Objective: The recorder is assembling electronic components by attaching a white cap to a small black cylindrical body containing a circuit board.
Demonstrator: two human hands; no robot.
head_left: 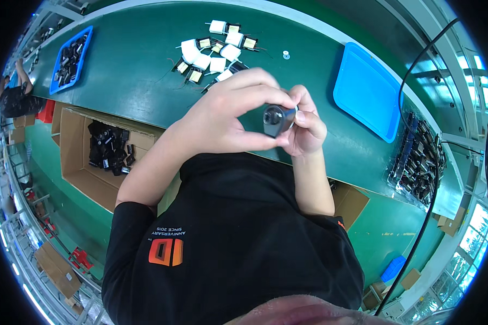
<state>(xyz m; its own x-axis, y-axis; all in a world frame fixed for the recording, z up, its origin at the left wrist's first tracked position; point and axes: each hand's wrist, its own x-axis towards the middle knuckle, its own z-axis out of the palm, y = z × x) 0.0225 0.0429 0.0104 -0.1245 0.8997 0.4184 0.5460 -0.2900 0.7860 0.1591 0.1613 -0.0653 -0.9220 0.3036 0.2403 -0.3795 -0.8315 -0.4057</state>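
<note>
My left hand [228, 111] curls its thumb and fingers around a dark, glossy, rounded housing [278, 127] with a round hole in its end. On the other side, my right hand [309, 125] closes its thumb and fingertips on the far end of the same part, at a small pale piece that is mostly hidden. Both hands hold it over the near edge of the green table [141, 49]. Just beyond my left hand lies a group of white parts [200, 60] joined to black pieces with thin wires.
A blue tray [84, 32] of black parts stands far left, another blue tray [358, 97] at right. Black parts also fill a clear tray [417, 157] at far right and a cardboard box [78, 162] at left. A small white disc [286, 55] lies beyond my hands. A person [16, 97] is at far left.
</note>
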